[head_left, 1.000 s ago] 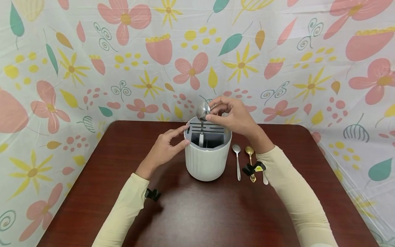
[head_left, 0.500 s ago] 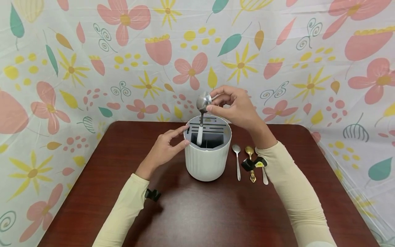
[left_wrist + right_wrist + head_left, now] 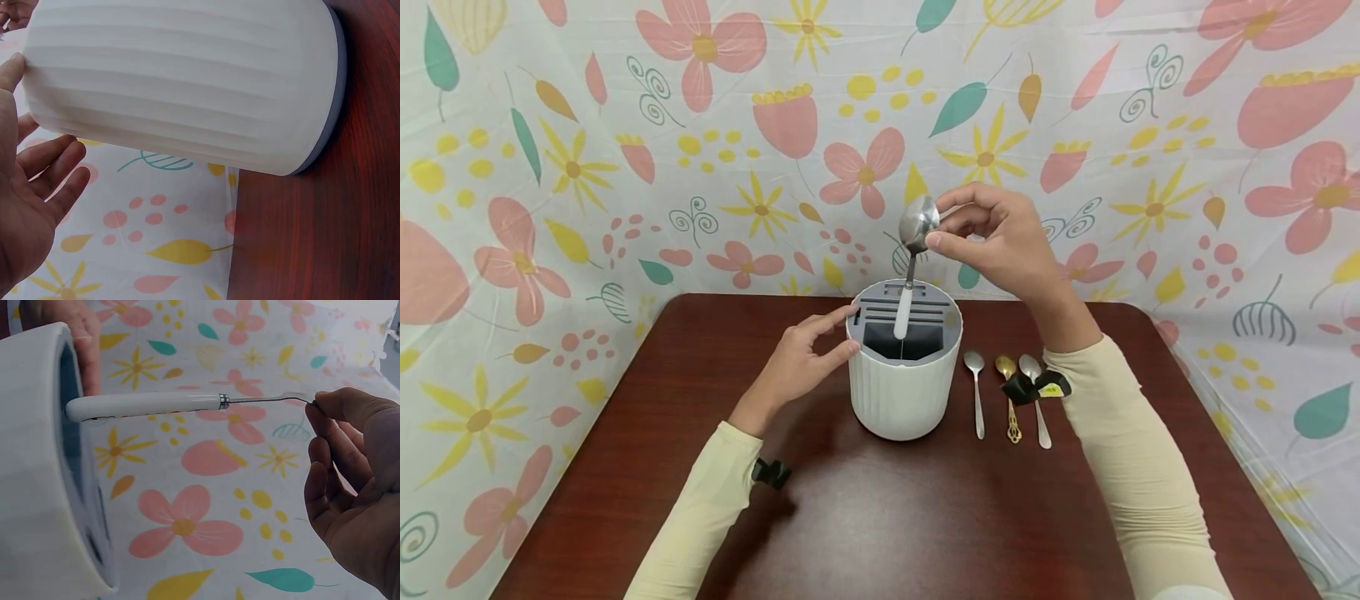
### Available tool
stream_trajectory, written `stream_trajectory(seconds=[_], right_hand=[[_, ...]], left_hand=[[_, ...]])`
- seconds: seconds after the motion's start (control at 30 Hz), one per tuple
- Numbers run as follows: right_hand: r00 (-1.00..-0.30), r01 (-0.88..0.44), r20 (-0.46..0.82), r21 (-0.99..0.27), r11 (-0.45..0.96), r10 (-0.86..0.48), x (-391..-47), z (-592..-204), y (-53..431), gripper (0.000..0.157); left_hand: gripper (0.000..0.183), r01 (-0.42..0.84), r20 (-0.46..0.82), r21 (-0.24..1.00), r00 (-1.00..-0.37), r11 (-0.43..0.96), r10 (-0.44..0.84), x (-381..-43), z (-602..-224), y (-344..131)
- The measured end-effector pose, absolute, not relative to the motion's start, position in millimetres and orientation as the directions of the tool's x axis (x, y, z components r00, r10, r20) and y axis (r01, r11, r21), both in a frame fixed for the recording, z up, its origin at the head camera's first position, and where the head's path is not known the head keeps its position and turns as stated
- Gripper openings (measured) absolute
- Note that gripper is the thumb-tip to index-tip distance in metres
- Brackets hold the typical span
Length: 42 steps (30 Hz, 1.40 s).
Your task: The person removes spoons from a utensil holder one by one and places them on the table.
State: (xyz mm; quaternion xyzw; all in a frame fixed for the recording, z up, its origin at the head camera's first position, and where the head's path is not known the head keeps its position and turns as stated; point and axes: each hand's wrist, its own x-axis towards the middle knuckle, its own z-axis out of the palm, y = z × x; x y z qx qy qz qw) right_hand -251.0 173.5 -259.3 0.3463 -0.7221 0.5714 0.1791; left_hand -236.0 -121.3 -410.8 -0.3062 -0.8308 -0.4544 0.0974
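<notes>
My right hand (image 3: 1003, 242) pinches a spoon (image 3: 903, 312) by its steel bowl. The spoon's white handle points down, and its tip is at the opening of the cutlery holder (image 3: 902, 400), a white ribbed cylinder with a grey slotted top. In the right wrist view, the handle (image 3: 150, 406) shows small coloured marks on its underside. My left hand (image 3: 801, 354) touches the holder's left side near the rim with thumb and forefinger extended. Seen from the left wrist, its other fingers (image 3: 65, 194) are spread beside the ribbed wall.
On the brown table (image 3: 880, 517), right of the holder, lie a silver spoon (image 3: 977, 400), a gold spoon (image 3: 1012, 421) with an ornate handle end, and another silver spoon (image 3: 1042, 425). A floral cloth (image 3: 760, 125) hangs behind the table.
My right hand has risen and moved right, drawing the white-handled spoon up from the holder's compartment. The left hand stays at the rim. The rightmost spoon on the table is less covered now.
</notes>
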Motion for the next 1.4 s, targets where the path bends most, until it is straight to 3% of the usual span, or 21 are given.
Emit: stream_trajectory(seconds=[0.47, 0.77, 1.07, 1.4], right_hand=[[-0.722, -0.668, 0.657, -0.744, -0.033, -0.217, -245.0, -239.6, 200.5, 0.030], [-0.756, -0.637, 0.630, -0.771, -0.023, -0.176, -246.0, -242.5, 228.7, 0.035], [-0.782, -0.622, 0.609, -0.778, 0.091, -0.132, -248.0, -252.3, 254.1, 0.032], [-0.852, -0.520, 0.515, -0.810, 0.272, -0.097, -249.3, -269.5, 283.0, 0.035]], left_hand=[[0.054, 0.596, 0.438, 0.698, -0.794, 0.397, 0.423, -236.4, -411.6, -122.1], [0.055, 0.597, 0.437, 0.694, -0.793, 0.402, 0.424, -236.2, -411.8, -122.0], [0.055, 0.590, 0.431, 0.702, -0.798, 0.399, 0.421, -236.2, -411.8, -122.0], [0.054, 0.590, 0.433, 0.699, -0.799, 0.405, 0.417, -235.7, -411.6, -123.0]])
